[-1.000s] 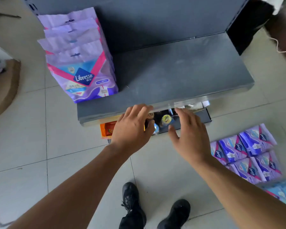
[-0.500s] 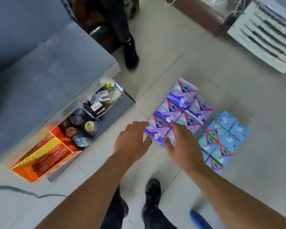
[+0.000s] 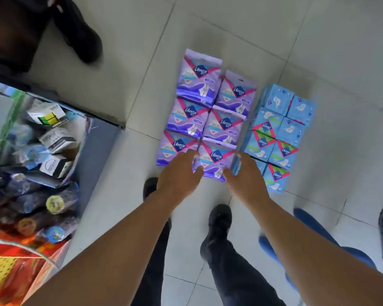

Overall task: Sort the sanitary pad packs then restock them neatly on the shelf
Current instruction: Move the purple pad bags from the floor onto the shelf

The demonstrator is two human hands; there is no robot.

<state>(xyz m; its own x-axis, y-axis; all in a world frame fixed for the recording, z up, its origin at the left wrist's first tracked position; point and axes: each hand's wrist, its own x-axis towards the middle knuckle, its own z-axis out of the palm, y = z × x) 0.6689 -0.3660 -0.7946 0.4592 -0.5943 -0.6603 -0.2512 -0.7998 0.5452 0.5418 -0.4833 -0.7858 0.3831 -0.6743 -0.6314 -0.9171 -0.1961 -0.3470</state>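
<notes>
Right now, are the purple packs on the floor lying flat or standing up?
Lying flat. The purple packs lie face up on the floor tiles in two rows, logos showing, beside the blue packs.

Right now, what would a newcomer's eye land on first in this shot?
The purple Libresse packs, laid in two columns on the floor tiles, with blue packs right of them. Both open hands, left hand and right hand, flank the nearest purple pack.
</notes>
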